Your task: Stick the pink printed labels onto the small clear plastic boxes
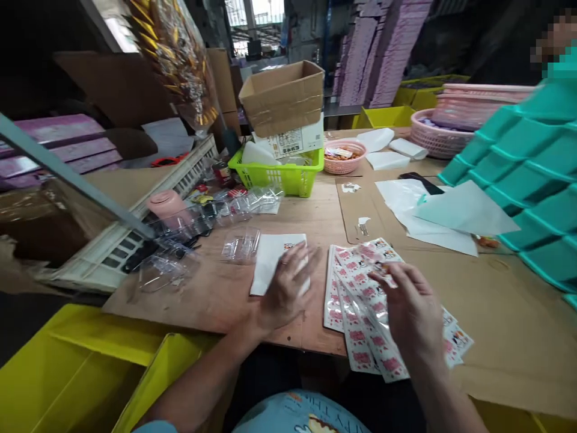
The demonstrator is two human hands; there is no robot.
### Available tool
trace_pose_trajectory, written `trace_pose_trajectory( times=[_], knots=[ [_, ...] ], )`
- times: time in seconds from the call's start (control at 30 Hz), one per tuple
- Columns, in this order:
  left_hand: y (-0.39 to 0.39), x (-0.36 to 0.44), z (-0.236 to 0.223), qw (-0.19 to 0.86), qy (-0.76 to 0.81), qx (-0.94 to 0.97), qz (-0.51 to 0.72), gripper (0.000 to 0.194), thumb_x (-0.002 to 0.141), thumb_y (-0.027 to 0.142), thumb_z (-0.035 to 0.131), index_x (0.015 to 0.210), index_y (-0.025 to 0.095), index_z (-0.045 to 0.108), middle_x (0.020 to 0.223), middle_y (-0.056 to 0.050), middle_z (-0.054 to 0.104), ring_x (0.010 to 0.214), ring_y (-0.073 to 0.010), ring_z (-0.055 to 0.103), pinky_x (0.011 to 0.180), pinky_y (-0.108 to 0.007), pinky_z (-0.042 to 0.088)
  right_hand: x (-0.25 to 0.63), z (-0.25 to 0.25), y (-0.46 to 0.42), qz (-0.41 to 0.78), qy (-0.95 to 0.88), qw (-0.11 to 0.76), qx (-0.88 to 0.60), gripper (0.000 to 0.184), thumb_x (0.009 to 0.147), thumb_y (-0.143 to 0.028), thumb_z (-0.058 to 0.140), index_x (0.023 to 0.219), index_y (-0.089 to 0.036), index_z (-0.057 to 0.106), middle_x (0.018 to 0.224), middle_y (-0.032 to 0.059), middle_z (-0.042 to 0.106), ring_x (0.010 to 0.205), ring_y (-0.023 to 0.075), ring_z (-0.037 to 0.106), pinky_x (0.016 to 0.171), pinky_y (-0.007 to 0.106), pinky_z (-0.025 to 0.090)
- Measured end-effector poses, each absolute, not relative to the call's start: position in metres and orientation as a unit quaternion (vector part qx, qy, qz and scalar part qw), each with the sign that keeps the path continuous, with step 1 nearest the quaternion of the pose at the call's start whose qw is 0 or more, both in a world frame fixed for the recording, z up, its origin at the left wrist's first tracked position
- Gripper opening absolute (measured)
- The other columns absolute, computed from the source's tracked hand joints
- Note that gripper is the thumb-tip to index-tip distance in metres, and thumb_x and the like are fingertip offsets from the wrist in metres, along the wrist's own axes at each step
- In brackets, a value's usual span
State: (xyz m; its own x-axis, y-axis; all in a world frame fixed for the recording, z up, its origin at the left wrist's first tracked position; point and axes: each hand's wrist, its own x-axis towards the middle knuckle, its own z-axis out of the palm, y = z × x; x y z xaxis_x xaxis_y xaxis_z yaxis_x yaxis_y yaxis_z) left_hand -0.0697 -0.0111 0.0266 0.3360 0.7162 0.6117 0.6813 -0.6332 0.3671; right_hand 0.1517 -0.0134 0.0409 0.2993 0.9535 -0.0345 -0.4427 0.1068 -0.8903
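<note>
My left hand [286, 282] hovers over or rests on a white sheet of paper [267, 264], its fingers spread and a little blurred. A small printed picture [288, 246] shows near the sheet's top right corner. My right hand [412, 310] is at the fanned pile of sticker sheets [356, 300], which carry pink lettering and small cartoon figures. Its thumb and fingertips are pinched together; a small blurred piece seems to be at the tips, too smeared to name. Left of the white sheet lies a clear plastic tray [241, 245].
Further clear plastic shells [166, 267] and a pink jar [167, 206] stand at the left. A green basket [279, 177] holds cardboard boxes behind. Pink baskets [345, 157], loose white papers [406, 204] and stacked teal crates [527, 162] line the back and right. Yellow bins [103, 367] are below left.
</note>
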Motion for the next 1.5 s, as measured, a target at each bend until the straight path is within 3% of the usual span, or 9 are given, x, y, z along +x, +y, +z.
trace_pose_trajectory(
  times=[0.13,0.23,0.4,0.53,0.8,0.93,1.1,1.27,1.5],
  knots=[
    [-0.01,-0.159,0.041,-0.047,0.602,0.677,0.42,0.045,0.086,0.028,0.062,0.131,0.023,0.057,0.125,-0.013,0.056,0.121,-0.0268,0.052,0.105,-0.042,0.042,0.167,0.041,-0.015,0.452,-0.373,0.67,-0.457,0.016,0.08,-0.035,0.076,0.088,-0.023,0.067,0.091,0.0004,0.06,0.086,0.014,0.059,0.082,0.028,0.052],
    [0.002,-0.215,0.037,0.007,0.647,0.697,0.31,0.057,0.072,0.029,0.073,0.126,0.019,0.06,0.131,-0.014,0.055,0.131,-0.0332,0.043,0.112,-0.051,0.032,0.152,0.041,-0.021,0.465,-0.45,0.621,-0.442,0.026,0.082,-0.034,0.074,0.103,-0.026,0.061,0.097,0.0025,0.064,0.097,0.0179,0.062,0.087,0.031,0.05],
    [0.016,-0.235,0.031,0.15,0.638,0.662,0.363,0.006,0.074,0.027,0.071,0.072,0.022,0.069,0.091,-0.008,0.072,0.12,-0.0327,0.055,0.114,-0.057,0.021,0.123,0.042,-0.023,0.486,-0.535,0.559,-0.406,0.059,0.084,-0.032,0.072,0.134,-0.032,0.041,0.106,0.0055,0.066,0.102,0.0215,0.063,0.09,0.04,0.05],
    [0.022,-0.209,0.051,0.388,0.558,0.471,0.563,0.025,0.074,0.04,0.076,0.08,0.016,0.068,0.08,-0.008,0.073,0.083,-0.0216,0.067,0.09,-0.038,0.048,0.109,0.043,-0.019,0.421,-0.601,0.556,-0.39,0.074,0.085,-0.029,0.07,0.146,-0.032,0.029,0.108,0.0064,0.064,0.102,0.023,0.062,0.096,0.046,0.048],
    [0.01,-0.113,0.06,0.748,0.337,0.27,0.504,0.027,0.077,0.042,0.076,0.084,0.016,0.07,0.082,-0.004,0.073,0.078,-0.015,0.069,0.079,-0.029,0.055,0.08,0.036,0.006,0.362,-0.693,0.512,-0.357,0.126,0.073,-0.035,0.082,0.154,-0.031,-0.015,0.139,0.0169,0.048,0.126,0.0304,0.051,0.101,0.051,0.045],
    [-0.006,-0.073,0.051,0.733,0.313,0.364,0.482,0.036,0.081,0.045,0.071,0.099,0.014,0.071,0.1,-0.012,0.074,0.099,-0.0249,0.069,0.087,-0.037,0.054,0.099,0.034,0.015,0.384,-0.69,0.485,-0.376,0.126,0.072,-0.033,0.081,0.155,-0.027,-0.014,0.114,0.0107,0.061,0.103,0.0257,0.061,0.093,0.045,0.049],
    [-0.01,-0.056,0.046,0.736,0.325,0.328,0.496,0.024,0.084,0.029,0.069,0.103,0.014,0.071,0.107,-0.012,0.074,0.104,-0.0276,0.069,0.096,-0.046,0.052,0.142,0.058,-0.015,0.421,-0.641,0.488,-0.417,0.082,0.08,-0.041,0.076,0.149,-0.03,0.033,0.1,0.0063,0.06,0.088,0.0222,0.059,0.084,0.041,0.052],
    [-0.015,-0.043,0.041,0.754,0.326,0.286,0.493,0.029,0.076,0.015,0.074,0.104,0.017,0.072,0.108,-0.007,0.074,0.104,-0.0248,0.069,0.1,-0.045,0.05,0.16,0.064,-0.06,0.752,-0.461,0.391,-0.262,0.065,0.093,-0.041,0.06,0.148,-0.032,0.027,0.077,-0.0021,0.057,0.047,0.0093,0.05,0.053,0.032,0.055],
    [-0.022,-0.032,0.029,0.767,0.346,0.282,0.461,0.026,0.074,0.014,0.075,0.1,0.016,0.074,0.104,-0.008,0.075,0.097,-0.0208,0.07,0.087,-0.033,0.055,0.164,0.042,-0.071,0.837,-0.346,0.361,-0.223,0.051,0.092,-0.036,0.062,0.137,-0.031,0.038,0.063,-0.0085,0.054,0.034,0.0017,0.037,0.046,0.028,0.056]
  ],
)
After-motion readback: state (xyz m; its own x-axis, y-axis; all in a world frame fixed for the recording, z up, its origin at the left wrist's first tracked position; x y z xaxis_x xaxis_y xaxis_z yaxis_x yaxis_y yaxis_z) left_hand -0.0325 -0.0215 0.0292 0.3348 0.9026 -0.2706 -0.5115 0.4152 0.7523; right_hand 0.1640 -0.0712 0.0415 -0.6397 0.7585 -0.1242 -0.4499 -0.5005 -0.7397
